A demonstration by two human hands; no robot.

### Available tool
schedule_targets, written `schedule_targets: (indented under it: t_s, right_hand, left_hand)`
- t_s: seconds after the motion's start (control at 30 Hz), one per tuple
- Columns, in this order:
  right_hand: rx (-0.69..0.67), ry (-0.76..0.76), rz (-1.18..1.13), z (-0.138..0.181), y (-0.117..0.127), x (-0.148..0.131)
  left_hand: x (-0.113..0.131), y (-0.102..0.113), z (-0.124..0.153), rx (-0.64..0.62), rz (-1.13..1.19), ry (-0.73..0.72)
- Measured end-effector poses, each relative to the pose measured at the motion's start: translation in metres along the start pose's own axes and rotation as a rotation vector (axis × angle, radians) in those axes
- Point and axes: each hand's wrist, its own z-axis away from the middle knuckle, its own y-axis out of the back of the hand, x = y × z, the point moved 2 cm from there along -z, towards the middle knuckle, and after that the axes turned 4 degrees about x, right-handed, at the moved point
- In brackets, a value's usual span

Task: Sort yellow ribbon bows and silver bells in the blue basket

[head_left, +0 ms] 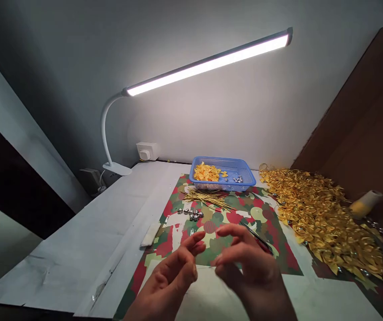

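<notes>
Both hands raised over the camouflage mat [245,214], fingertips nearly meeting: left hand [173,276] loosely curled, grip holding nothing visible; right hand [248,263] likewise, whether pinching something small cannot be told. Silver bells [191,214] ahead, nearer the left; gold wires [204,197] lying crosswise before the blue basket [245,180]

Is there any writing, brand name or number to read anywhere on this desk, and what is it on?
None can be read.
The desk lamp, the wall socket and the blue basket show no lettering.
The patterned mat bears only red, green and cream blotches.
Both hands, left hand and right hand, hold nothing with text; a thin dark tool by the right hand is too blurred to read.
</notes>
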Motion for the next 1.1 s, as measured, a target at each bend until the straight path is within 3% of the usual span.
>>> schedule_targets:
  t_s: [0.1, 0.17, 0.2, 0.37, 0.63, 0.97, 1.1]
  right_hand:
    - [-0.049, -0.261, -0.237, -0.018, 0.006, -0.014]
    - [-0.052, -0.338, -0.255, -0.028, 0.007, -0.025]
    - [-0.035, -0.301, -0.201, -0.033, 0.009, -0.032]
    - [0.076, 0.232, 0.237, -0.059, 0.025, -0.067]
    - [0.130, 0.302, 0.122, -0.089, 0.039, -0.100]
    - [0.037, 0.286, -0.128, -0.101, 0.020, -0.145]
    - [-0.088, 0.153, -0.047, -0.106, 0.002, -0.130]
  left_hand:
    - [0.002, -0.019, -0.004, -0.250, 0.019, -0.042]
    - [0.005, -0.034, -0.005, -0.388, 0.065, -0.012]
    - [0.006, -0.041, -0.005, -0.420, 0.077, 0.004]
    - [0.019, -0.057, 0.002, -0.490, 0.073, 0.016]
    - [0.035, -0.042, 0.021, -0.445, -0.045, -0.051]
    - [0.064, -0.038, 0.041, -0.412, -0.097, -0.152]
    - [0.068, -0.035, 0.050, -0.374, 0.009, -0.112]
